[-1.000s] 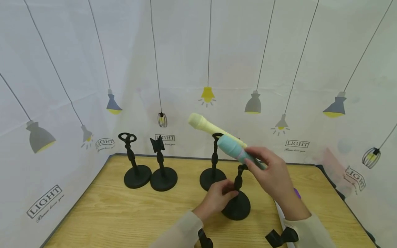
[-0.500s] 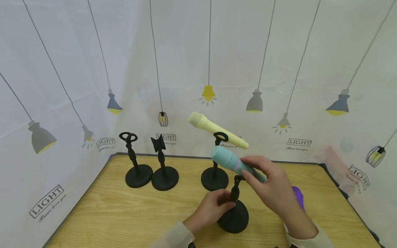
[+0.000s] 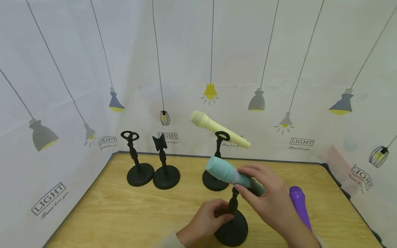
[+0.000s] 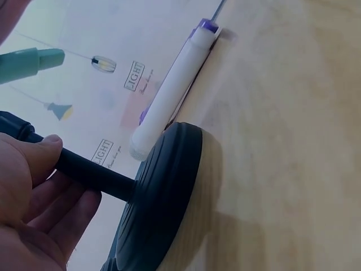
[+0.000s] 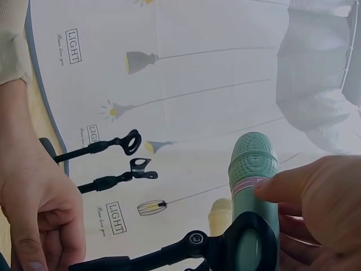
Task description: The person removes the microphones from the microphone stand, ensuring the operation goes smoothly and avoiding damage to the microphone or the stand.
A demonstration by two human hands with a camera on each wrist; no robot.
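"Item one?"

"Turquoise microphone (image 3: 221,169), pink band below the head. Raised over the wooden tabletop (image 3: 124,213), head up and leftward. Right hand (image 3: 270,198): thumb and fingers pinching the handle."

"Item two?"

"Near stand (image 3: 234,230), black, round base, directly below item one. Left hand (image 3: 206,220): thumb and fingers curled round the stem."

"And its clip (image 5: 225,245)? Does it hold the microphone?"

"Ring-shaped, close against the handle. Whether the handle is seated in it, I can't tell from here."

"Remaining stock?"

"Yellow microphone (image 3: 209,124), one, slanting, carried by the rear stand (image 3: 214,182). Ring-topped stand (image 3: 140,175) and fork-topped stand (image 3: 166,177), one each, black, side by side at the far left. Purple microphone (image 3: 299,205), one, lying just beside the right forearm. White cylinder (image 4: 175,90), one, purple at one end."

"Surroundings?"

"White backdrop (image 3: 176,65), printed with hanging lamps and the word LIGHT, behind everything."
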